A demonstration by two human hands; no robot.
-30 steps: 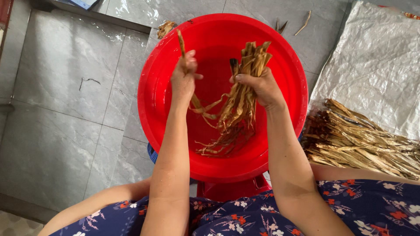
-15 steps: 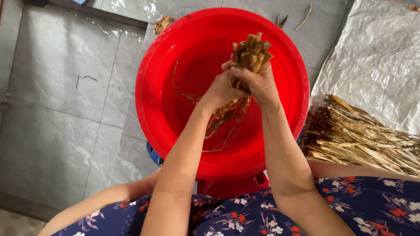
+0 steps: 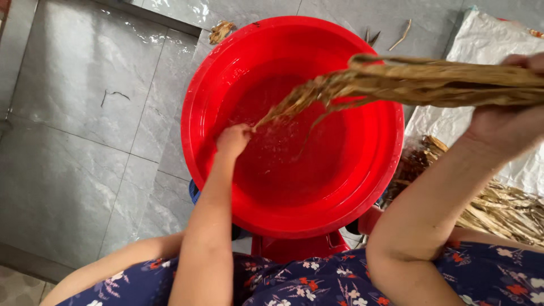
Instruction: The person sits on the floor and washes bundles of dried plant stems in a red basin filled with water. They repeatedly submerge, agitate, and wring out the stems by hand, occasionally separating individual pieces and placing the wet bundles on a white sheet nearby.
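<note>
A large red plastic basin [image 3: 195,107] with a little water in it stands on the grey tiled floor in front of me. My right hand [image 3: 510,122] grips a bundle of brown dried plant strips [image 3: 419,82], held level and raised toward the right, its frayed wet ends hanging over the basin. My left hand [image 3: 232,140] is down inside the basin near its left side, fingers curled, touching the tip of a loose strand; whether it grips anything is unclear.
A pile of dried strips [image 3: 498,207] lies on a white woven sack [image 3: 493,42] at the right. A few scraps [image 3: 221,31] lie on the floor behind the basin. A red stool [image 3: 294,246] shows under the basin. My floral-patterned clothing fills the bottom.
Both hands held the bundle upright over the basin before. Now my right hand has swung it up and out to the right, and my left hand has let go and dropped into the basin.
</note>
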